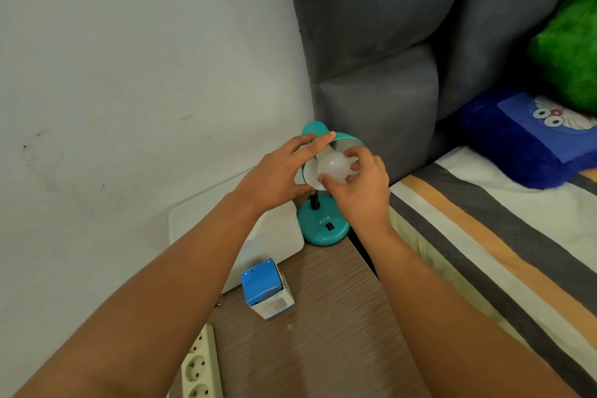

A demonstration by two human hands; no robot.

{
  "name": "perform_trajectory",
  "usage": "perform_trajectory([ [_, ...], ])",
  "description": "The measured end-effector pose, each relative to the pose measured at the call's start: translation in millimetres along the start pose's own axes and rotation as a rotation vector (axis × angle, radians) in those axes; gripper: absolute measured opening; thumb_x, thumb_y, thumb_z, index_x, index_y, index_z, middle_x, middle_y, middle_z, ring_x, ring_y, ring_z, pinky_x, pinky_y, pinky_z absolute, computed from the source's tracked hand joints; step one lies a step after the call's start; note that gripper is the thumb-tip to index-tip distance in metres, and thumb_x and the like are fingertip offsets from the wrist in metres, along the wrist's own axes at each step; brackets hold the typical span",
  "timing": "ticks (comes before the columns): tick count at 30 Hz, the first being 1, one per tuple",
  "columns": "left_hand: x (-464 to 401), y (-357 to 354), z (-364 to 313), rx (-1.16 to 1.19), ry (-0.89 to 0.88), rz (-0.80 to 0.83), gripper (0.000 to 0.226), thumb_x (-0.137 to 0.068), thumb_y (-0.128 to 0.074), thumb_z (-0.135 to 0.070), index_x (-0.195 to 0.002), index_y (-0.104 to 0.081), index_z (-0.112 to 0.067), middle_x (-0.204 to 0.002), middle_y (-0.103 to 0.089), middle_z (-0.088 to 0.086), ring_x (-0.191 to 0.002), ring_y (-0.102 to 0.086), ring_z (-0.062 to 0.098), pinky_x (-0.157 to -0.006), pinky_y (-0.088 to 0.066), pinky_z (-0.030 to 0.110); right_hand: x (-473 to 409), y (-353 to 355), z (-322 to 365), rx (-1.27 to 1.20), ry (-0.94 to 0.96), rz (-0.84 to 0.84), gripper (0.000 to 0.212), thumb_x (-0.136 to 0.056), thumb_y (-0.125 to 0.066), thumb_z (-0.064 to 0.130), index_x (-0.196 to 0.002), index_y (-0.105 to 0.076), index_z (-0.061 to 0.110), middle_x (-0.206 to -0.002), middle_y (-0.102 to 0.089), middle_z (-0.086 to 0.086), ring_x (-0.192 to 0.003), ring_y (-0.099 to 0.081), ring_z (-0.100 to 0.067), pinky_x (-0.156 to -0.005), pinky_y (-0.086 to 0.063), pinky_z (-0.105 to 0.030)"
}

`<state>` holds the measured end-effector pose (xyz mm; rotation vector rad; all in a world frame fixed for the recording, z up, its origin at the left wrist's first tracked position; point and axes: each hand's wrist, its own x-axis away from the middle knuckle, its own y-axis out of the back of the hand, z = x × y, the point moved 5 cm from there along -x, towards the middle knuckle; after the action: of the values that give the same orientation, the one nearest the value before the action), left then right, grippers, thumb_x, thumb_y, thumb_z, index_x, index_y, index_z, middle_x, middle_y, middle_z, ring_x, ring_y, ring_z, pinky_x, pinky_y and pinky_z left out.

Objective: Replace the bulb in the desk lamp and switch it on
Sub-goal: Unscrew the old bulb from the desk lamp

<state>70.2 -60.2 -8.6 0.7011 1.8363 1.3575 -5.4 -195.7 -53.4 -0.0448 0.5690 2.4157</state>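
A: Quick one. Where's the bulb (334, 168)?

B: In the mouth of the teal desk lamp's shade (347, 140), frosted white globe facing the camera. Right hand (358, 184) has its fingertips (323, 178) and thumb closed around the globe. Left hand (281, 174) is on the shade's outer left side, fingers mostly extended, thumb under the rim, bracing rather than clenching.

A: Step?

B: Turning the bulb in the socket, I'd judge. Can't tell if it's going in or out; the base is hidden inside the shade.

A: How to do it well?

B: Keep the left hand steadying the shade so the neck (315, 200) doesn't swing. Light, even fingertip grip, rotate about the socket line, no sideways tilt or the thread may jam.

A: Orientation?

B: Bulb's long axis runs along the shade's axis, base pointing back and up into the shade, globe pointing forward and slightly down toward the wearer.

A: Other stuff?

B: Blue-and-white bulb box (268, 292) stands on the wooden bedside table (323, 349), near the round lamp base (323, 226) with its rocker switch (329, 227). Power strip (200, 365) at the table's near left edge.
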Motion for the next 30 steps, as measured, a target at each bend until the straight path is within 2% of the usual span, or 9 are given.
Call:
perform_trajectory([
  [3, -1, -1, -1, 0.01, 0.01, 0.001, 0.097, -0.082, -0.079, -0.034, -0.153, -0.013, -0.047, -0.155, -0.036, 0.004, -0.131, -0.051, 0.027, -0.105, -0.05, 0.044, 4, -2, -6, -0.121, -0.093, -0.003, 0.067, -0.07, -0.084, 0.046, -0.124, -0.052, 0.021, -0.116, -0.057, -0.002, -0.096, -0.061, -0.016, -0.063, -0.039, -0.009],
  [6, -2, -2, -1, 0.012, 0.006, -0.007, 0.096, -0.083, -0.079, -0.033, -0.152, -0.014, -0.047, -0.155, -0.037, 0.003, -0.132, -0.05, 0.026, -0.105, -0.049, 0.045, 7, -7, -14, -0.195, -0.221, 0.036, 0.059, -0.079, -0.07, 0.057, -0.12, -0.061, 0.014, -0.104, -0.07, -0.002, -0.084, -0.062, -0.007, -0.055, -0.04, -0.004],
  [9, -2, -2, 0, 0.006, 0.016, -0.001, 0.096, -0.083, -0.078, -0.033, -0.152, -0.014, -0.047, -0.155, -0.036, 0.003, -0.131, -0.051, 0.026, -0.105, -0.049, 0.044, 5, -11, -18, -0.236, -0.265, 0.038, 0.069, -0.075, -0.063, 0.069, -0.114, -0.068, 0.013, -0.098, -0.074, -0.002, -0.085, -0.07, -0.013, -0.064, -0.053, -0.015],
  [12, -2, -1, 0, 0.007, 0.011, -0.003, 0.098, -0.082, -0.08, -0.033, -0.152, -0.013, -0.047, -0.154, -0.037, 0.003, -0.131, -0.05, 0.025, -0.104, -0.05, 0.045, 3, -5, -10, -0.191, -0.204, 0.009, 0.059, -0.075, -0.076, 0.053, -0.119, -0.064, 0.015, -0.098, -0.072, -0.002, -0.08, -0.066, -0.009, -0.056, -0.041, -0.007],
  [16, 0, 0, -3, 0.014, 0.002, -0.002, 0.096, -0.083, -0.079, -0.033, -0.153, -0.015, -0.044, -0.154, -0.037, 0.004, -0.131, -0.05, 0.026, -0.105, -0.05, 0.043, 5, -4, -6, -0.123, -0.057, -0.011, 0.063, -0.07, -0.086, 0.037, -0.123, -0.054, 0.026, -0.116, -0.057, -0.003, -0.095, -0.063, -0.017, -0.062, -0.038, -0.008],
  [20, 0, -1, -3, 0.019, 0.013, -0.003, 0.095, -0.083, -0.079, -0.033, -0.152, -0.015, -0.046, -0.155, -0.037, 0.004, -0.132, -0.05, 0.027, -0.106, -0.049, 0.044, 8, -5, -11, -0.21, -0.175, 0.018, 0.065, -0.077, -0.077, 0.047, -0.131, -0.05, 0.021, -0.105, -0.065, -0.001, -0.092, -0.063, -0.013, -0.054, -0.038, -0.005],
  [22, 0, -1, -2, 0.016, 0.018, -0.003, 0.096, -0.083, -0.079, -0.032, -0.152, -0.014, -0.047, -0.155, -0.036, 0.004, -0.132, -0.05, 0.026, -0.106, -0.049, 0.044, 6, -6, -12, -0.228, -0.215, 0.044, 0.058, -0.083, -0.07, 0.052, -0.126, -0.059, 0.015, -0.104, -0.07, -0.001, -0.087, -0.061, -0.009, -0.05, -0.037, -0.005],
  [25, 0, 0, -2, 0.022, 0.017, 0.0, 0.096, -0.083, -0.079, -0.034, -0.152, -0.013, -0.047, -0.155, -0.037, 0.004, -0.132, -0.05, 0.025, -0.105, -0.049, 0.044, 5, -6, -8, -0.202, -0.175, 0.043, 0.052, -0.082, -0.073, 0.047, -0.119, -0.063, 0.013, -0.097, -0.071, -0.002, -0.078, -0.062, -0.007, -0.049, -0.039, -0.002],
  [30, -2, 1, -3, 0.032, 0.004, 0.01, 0.098, -0.081, -0.08, -0.033, -0.153, -0.014, -0.045, -0.154, -0.037, 0.004, -0.131, -0.05, 0.026, -0.103, -0.05, 0.045, 5, -6, -6, -0.18, -0.094, 0.002, 0.067, -0.072, -0.084, 0.037, -0.13, -0.052, 0.026, -0.117, -0.057, -0.004, -0.097, -0.063, -0.017, -0.06, -0.038, -0.004],
])
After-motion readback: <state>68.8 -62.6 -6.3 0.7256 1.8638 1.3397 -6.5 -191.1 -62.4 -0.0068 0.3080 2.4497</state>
